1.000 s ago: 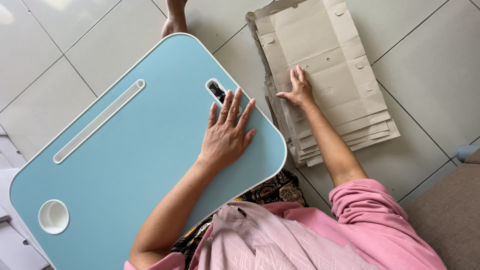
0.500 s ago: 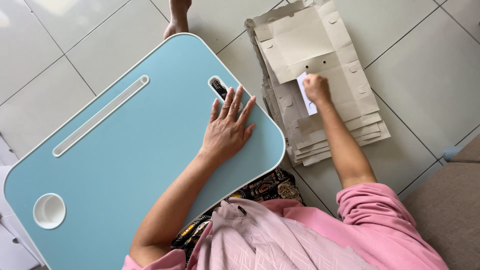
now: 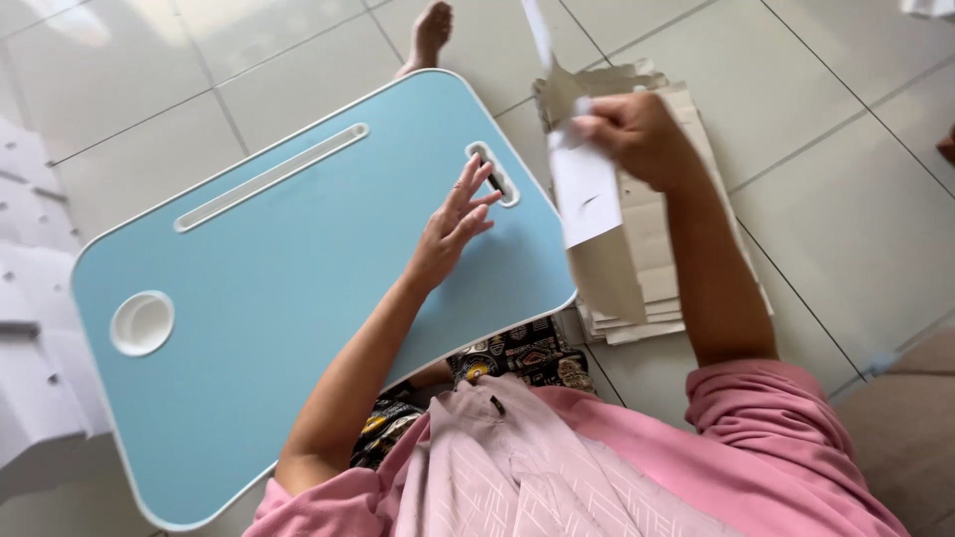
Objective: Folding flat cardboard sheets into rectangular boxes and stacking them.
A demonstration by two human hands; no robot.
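Note:
My right hand point(image 3: 637, 134) is raised above the floor, gripping a flat cardboard sheet point(image 3: 597, 229) with a white side that hangs down from my fingers. Beneath it lies a stack of flat brown cardboard sheets point(image 3: 662, 288) on the tiled floor. My left hand point(image 3: 453, 224) hovers with fingers spread just over the right part of a light blue lap table point(image 3: 279, 278), close to its handle slot point(image 3: 494, 174), and holds nothing.
The lap table has a long groove point(image 3: 271, 177) and a round white cup recess point(image 3: 141, 322). White flat pieces point(image 3: 30, 328) lie at the left edge. A bare foot point(image 3: 428, 35) rests on the grey floor tiles point(image 3: 826, 199) beyond the table.
My right hand has lifted one cardboard sheet off the stack and raised it. My left hand has risen slightly off the table top. The view has tilted and shifted.

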